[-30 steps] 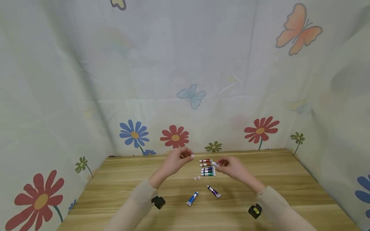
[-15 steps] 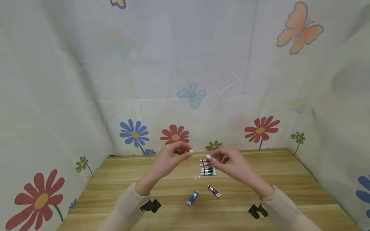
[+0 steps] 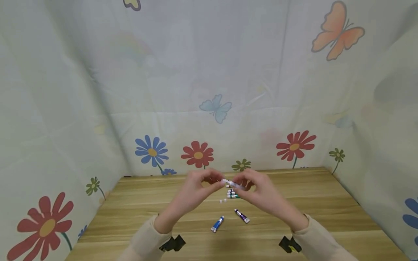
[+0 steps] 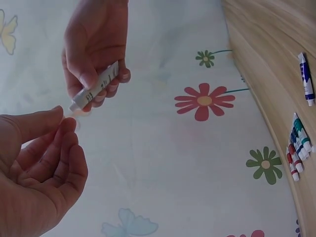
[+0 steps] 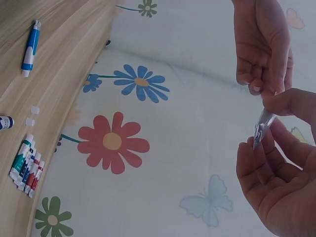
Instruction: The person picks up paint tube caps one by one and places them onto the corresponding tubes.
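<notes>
At the head view's centre, the right hand (image 3: 259,186) held a white tube (image 4: 100,88) in curled fingers; the left hand (image 3: 196,186), fingertips nearly together, pinched a small white cap (image 3: 224,181). Straight alignment and light squeezing seemed wise.

From my station I record: held tube (image 4: 98,86), silver-white, dark print; loose tube (image 5: 30,49), blue and white; two loose caps (image 5: 30,122), white; sleeves (image 3: 143,235), cream; tabletop (image 3: 137,210), tan wood grain; backdrop (image 3: 163,79), pale, printed with red, blue and green flowers (image 3: 192,156), blue and orange butterflies (image 3: 334,30).
</notes>
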A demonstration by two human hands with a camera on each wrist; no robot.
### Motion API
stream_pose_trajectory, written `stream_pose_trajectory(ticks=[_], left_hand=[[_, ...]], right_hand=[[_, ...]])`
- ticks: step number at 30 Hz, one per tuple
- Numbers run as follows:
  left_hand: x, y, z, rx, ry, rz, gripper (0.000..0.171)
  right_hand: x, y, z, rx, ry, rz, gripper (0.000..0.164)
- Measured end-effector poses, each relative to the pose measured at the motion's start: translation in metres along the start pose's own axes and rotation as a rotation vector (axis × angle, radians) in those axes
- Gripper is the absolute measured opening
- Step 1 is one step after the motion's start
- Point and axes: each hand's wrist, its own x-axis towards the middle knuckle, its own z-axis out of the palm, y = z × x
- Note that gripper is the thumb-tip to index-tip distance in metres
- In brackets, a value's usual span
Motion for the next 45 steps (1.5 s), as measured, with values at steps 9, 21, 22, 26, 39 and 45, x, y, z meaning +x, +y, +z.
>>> stream_pose_trajectory(ticks=[9,21,22,26,39,45], left_hand=[[-0.004,0.000,0.005,0.004,-0.020,-0.018,0.014],[-0.008,-0.003,0.010,0.007,-0.010,-0.029,0.015],[-0.008,-0.003,0.010,0.000,-0.011,-0.031,0.016],[-0.009,-0.004,0.011,-0.019,-0.015,-0.037,0.015],[-0.010,-0.015,0.011,0.001,-0.038,0.275,0.015],[-0.012,-0.014,0.008,0.053,-0.057,0.171,0.038]], right_hand=[[-0.005,-0.007,0.005,-0.036,0.012,-0.030,0.020],[-0.007,-0.011,0.004,-0.081,0.062,-0.100,0.022],[-0.007,-0.011,0.004,-0.084,0.065,-0.103,0.022],[-0.008,-0.011,0.003,-0.085,0.060,-0.112,0.021],[-0.012,-0.005,0.002,0.259,-0.066,0.159,0.012],[-0.015,-0.003,0.006,0.209,-0.018,0.132,0.012]])
